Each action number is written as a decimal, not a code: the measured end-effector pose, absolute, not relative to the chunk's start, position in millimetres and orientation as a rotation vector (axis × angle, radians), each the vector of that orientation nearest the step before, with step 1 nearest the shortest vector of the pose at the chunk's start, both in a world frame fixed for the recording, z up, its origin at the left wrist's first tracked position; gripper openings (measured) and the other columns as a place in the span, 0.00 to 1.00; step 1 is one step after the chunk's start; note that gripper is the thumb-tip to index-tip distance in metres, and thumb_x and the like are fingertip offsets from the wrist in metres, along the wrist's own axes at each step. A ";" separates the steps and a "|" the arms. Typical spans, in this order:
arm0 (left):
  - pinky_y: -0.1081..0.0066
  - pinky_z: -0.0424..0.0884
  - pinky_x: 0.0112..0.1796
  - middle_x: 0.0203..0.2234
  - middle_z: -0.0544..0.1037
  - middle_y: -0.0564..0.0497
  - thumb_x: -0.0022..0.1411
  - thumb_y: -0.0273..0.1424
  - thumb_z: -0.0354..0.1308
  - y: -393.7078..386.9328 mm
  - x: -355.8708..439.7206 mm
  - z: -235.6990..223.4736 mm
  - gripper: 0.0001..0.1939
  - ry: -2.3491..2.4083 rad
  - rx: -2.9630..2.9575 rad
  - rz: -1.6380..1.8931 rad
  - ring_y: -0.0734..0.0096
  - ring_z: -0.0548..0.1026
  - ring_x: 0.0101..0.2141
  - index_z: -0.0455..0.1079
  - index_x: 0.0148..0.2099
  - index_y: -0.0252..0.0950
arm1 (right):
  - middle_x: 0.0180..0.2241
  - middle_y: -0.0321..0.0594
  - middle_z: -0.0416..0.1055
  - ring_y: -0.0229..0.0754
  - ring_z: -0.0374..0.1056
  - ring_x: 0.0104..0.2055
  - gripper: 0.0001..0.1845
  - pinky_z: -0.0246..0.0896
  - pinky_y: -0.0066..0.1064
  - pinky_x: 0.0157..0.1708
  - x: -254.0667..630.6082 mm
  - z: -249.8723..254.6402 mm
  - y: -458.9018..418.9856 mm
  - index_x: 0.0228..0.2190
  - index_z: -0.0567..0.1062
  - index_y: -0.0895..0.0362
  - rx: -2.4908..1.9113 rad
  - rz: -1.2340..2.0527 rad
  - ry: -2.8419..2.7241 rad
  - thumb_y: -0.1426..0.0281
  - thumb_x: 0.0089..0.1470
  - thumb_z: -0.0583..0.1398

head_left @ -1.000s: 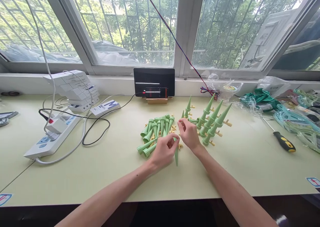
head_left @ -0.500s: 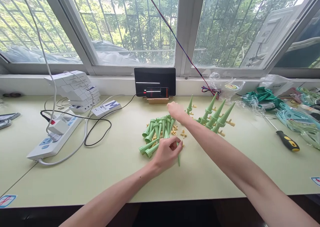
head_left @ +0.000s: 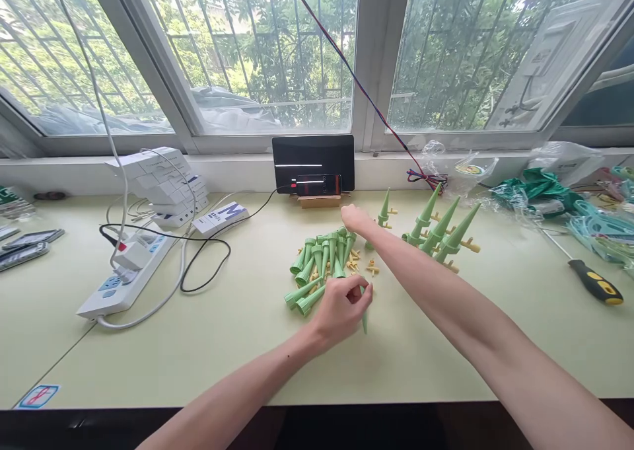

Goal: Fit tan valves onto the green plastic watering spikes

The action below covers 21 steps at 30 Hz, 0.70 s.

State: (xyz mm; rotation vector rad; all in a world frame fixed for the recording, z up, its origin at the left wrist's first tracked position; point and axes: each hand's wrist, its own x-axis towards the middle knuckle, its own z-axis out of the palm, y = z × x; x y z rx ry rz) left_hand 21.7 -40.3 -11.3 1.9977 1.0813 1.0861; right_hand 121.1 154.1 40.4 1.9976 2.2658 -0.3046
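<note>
My left hand (head_left: 343, 308) is closed around a green plastic spike (head_left: 365, 322), its narrow tip pointing down toward the table. Just beyond lies a pile of green cone-shaped spikes (head_left: 317, 260), with small yellow valve fittings (head_left: 372, 268) scattered at its right side. My right hand (head_left: 355, 219) reaches to the far side of the pile, curled, with its fingertips hidden from me; I cannot make out what is in it. To the right of it, several green spikes with yellow valves (head_left: 438, 232) stand point up, partly behind my right forearm.
A dark tablet (head_left: 313, 159) leans by the window, a phone (head_left: 319, 184) before it. At left are a power strip (head_left: 126, 275), stacked white boxes (head_left: 166, 182) and loose cables. A screwdriver (head_left: 594, 281) and plastic bags (head_left: 564, 162) lie at right.
The whole scene has shifted slightly to the right in the view. Both hands keep nearly the same places relative to the pile, and my left hand still grips the green spike.
</note>
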 end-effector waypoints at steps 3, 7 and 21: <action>0.73 0.51 0.24 0.16 0.53 0.59 0.65 0.32 0.52 -40.1 21.7 -11.7 0.15 1.085 1.991 1.081 0.79 0.51 0.20 0.61 0.25 0.36 | 0.52 0.47 0.69 0.47 0.70 0.49 0.19 0.70 0.44 0.46 120.7 35.4 152.7 0.52 0.70 0.60 2.000 -0.309 2.266 0.64 0.62 0.60; 0.73 0.50 0.24 0.16 0.54 0.59 0.65 0.32 0.52 -39.6 21.4 -12.1 0.15 1.077 1.992 1.081 0.79 0.50 0.20 0.61 0.25 0.36 | 0.52 0.47 0.69 0.47 0.70 0.49 0.19 0.70 0.44 0.46 120.4 31.0 152.3 0.52 0.70 0.59 1.999 -0.317 2.273 0.64 0.63 0.60; 0.74 0.51 0.24 0.15 0.56 0.59 0.64 0.33 0.53 -33.0 19.5 -15.2 0.14 1.085 1.933 1.132 0.79 0.52 0.19 0.62 0.26 0.35 | 0.40 0.48 0.68 0.40 0.68 0.31 0.16 0.56 0.29 0.28 130.0 53.8 73.4 0.39 0.73 0.59 2.061 -0.068 2.703 0.84 0.61 0.49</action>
